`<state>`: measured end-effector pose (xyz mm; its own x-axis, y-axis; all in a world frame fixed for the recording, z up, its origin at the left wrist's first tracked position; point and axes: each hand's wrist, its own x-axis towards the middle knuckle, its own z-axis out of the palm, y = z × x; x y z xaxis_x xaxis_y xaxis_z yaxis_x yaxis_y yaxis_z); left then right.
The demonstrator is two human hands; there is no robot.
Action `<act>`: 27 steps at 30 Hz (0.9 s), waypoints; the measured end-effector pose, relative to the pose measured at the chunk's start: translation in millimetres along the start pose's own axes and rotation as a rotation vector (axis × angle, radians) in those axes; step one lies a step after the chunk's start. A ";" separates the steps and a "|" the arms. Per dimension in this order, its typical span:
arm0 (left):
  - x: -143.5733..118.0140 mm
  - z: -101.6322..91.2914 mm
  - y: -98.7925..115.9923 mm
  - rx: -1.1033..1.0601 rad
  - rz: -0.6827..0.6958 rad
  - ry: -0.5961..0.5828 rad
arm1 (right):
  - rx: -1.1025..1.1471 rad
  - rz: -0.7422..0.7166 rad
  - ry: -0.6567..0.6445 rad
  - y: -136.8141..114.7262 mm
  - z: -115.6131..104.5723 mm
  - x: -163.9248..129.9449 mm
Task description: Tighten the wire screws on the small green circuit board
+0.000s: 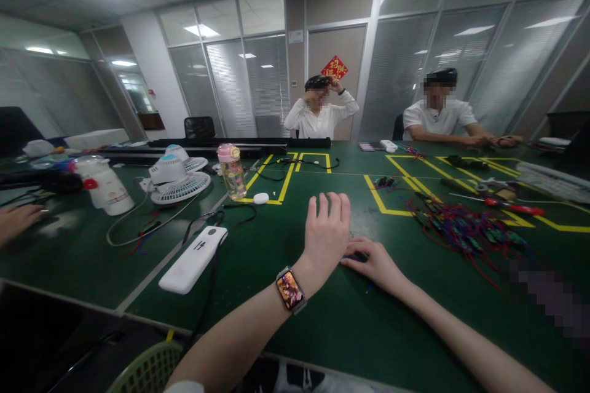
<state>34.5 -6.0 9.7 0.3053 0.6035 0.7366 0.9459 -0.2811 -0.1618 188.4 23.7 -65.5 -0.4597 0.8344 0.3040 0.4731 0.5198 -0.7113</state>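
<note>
My left hand (326, 230), with a square-faced watch (290, 290) on its wrist, is raised over the green table (286, 325), back towards me. Its fingers point up, apart and slightly bent. Just right of it, my right hand (371, 261) rests low at the table, thumb and fingers closed around dark red-and-blue wires (356, 255). My left hand partly covers those wires, so their far end is hidden. Farther right lies a tangled heap of red and blue wires (465, 227) with small green parts.
A white power bank (193, 259) with a black cable lies to the left. Beyond it stand a pink-lidded bottle (232, 171), a white fan (177, 181) and a white jug (104, 184). A red-handled screwdriver (514, 206) is at right. Two people sit opposite; another hand (21, 221) shows at far left.
</note>
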 end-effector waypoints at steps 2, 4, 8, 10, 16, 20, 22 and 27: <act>1.5 0.9 -2.9 -0.060 -0.003 -0.002 | -0.002 0.004 0.007 0.2 0.1 0.0; 3.2 1.9 -7.2 -0.101 -0.007 -0.004 | -0.011 0.010 0.011 0.3 0.3 -0.1; 4.9 1.6 -15.7 -0.328 0.020 0.023 | -0.013 0.011 0.018 0.2 1.3 -0.1; 4.1 0.7 -18.3 -0.622 0.021 0.022 | -0.006 0.014 0.025 0.5 2.0 -0.1; -1.8 5.0 -20.8 -1.075 -0.096 0.075 | -0.009 0.008 0.038 2.8 3.4 -0.4; -2.5 10.6 -24.3 -1.267 -0.106 -0.001 | -0.010 0.001 0.033 3.6 3.5 -0.2; -2.3 11.8 -26.3 -1.242 -0.141 0.003 | -0.007 0.002 0.033 3.4 3.4 -0.1; -4.9 12.0 -26.8 -1.098 -0.177 0.094 | -0.001 0.003 0.036 1.4 3.0 -0.3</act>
<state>9.0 7.6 2.5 0.1222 0.6543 0.7463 0.3509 -0.7318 0.5842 187.0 23.7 -68.5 -0.4311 0.8422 0.3240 0.4753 0.5171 -0.7118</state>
